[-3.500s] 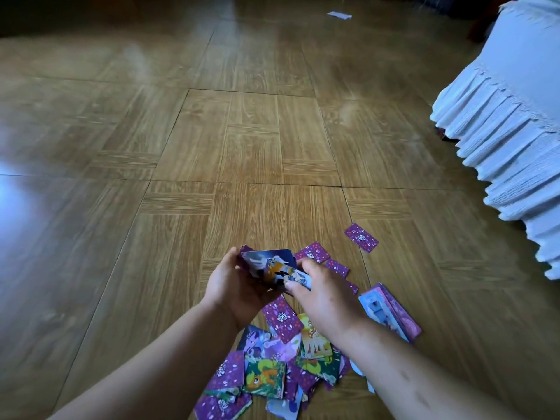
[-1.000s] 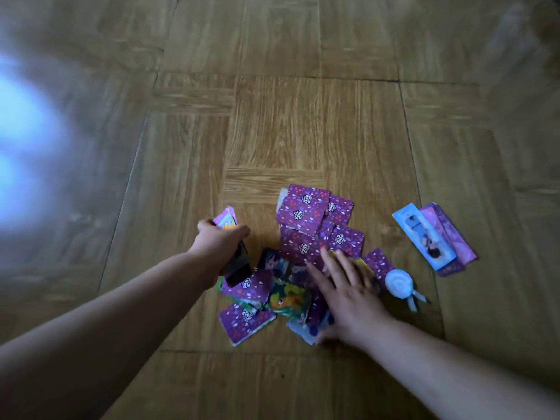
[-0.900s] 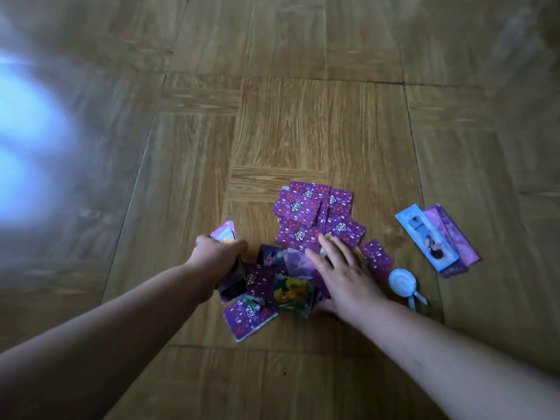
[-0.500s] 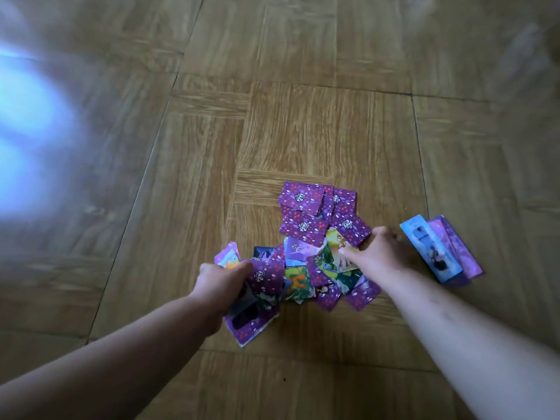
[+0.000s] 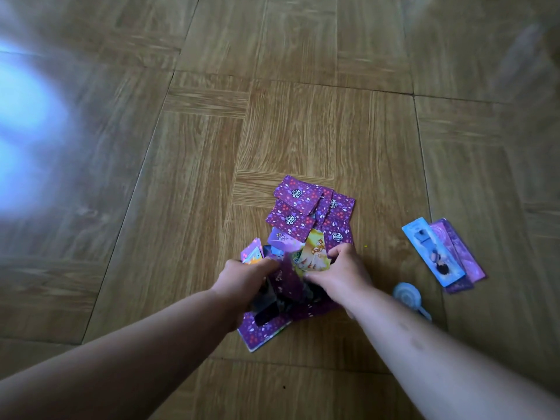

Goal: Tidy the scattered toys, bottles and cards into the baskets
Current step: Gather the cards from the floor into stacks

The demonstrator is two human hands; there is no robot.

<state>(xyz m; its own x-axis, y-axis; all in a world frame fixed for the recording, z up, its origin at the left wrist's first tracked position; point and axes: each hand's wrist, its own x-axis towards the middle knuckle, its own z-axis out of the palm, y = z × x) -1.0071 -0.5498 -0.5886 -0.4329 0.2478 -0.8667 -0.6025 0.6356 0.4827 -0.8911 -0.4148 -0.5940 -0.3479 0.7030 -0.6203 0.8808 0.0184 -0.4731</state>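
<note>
Wooden floor [image 5: 272, 122] seen from above, with a pale glare [image 5: 24, 116] at 9 o'clock. The left hand [image 5: 247, 275] curls its fingers round a small card stack [image 5: 252, 255], held against the card pile [image 5: 298, 218]. The pile lies on the floor at centre, with purple-backed cards overlapping toward 12 o'clock from both hands. The right hand [image 5: 339, 272], fingers bent, grips the pile's near cards. A pale round toy [image 5: 406, 294] lies at 4 o'clock of the pile. Long cards [image 5: 436, 256] lie flat at 3 o'clock, well apart.
</note>
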